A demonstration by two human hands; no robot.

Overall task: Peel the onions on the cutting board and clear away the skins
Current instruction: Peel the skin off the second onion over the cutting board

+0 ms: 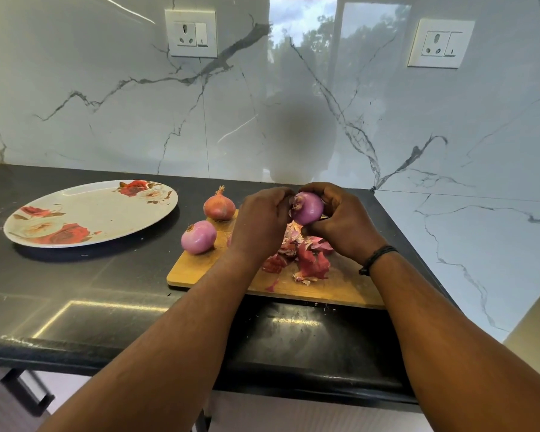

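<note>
A rose-patterned plate (88, 213) sits left on the black counter (106, 275). A peeled onion (198, 236) and an unpeeled onion (219, 204) rest at the cutting board (200, 269)'s far-left corner. Your left hand (259, 222) pinches skin off the held onion (307, 207); your right hand (343, 224) cups it above the skins (306, 257).

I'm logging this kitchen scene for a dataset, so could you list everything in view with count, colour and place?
held onion: one, purple, peeled, above the board in both hands
peeled onion: one, pink-purple, board's left corner
unpeeled onion: one, orange-brown, board's far edge
onion skins: a pile, red-purple, on the board
cutting board: one, wooden, on the counter
plate: one, white with red roses, left on the counter
counter: one, black
sockets: two, white, on the marble wall
wristband: one, black, right wrist
left hand: pinching skin at the onion's end
right hand: gripping the onion
</note>
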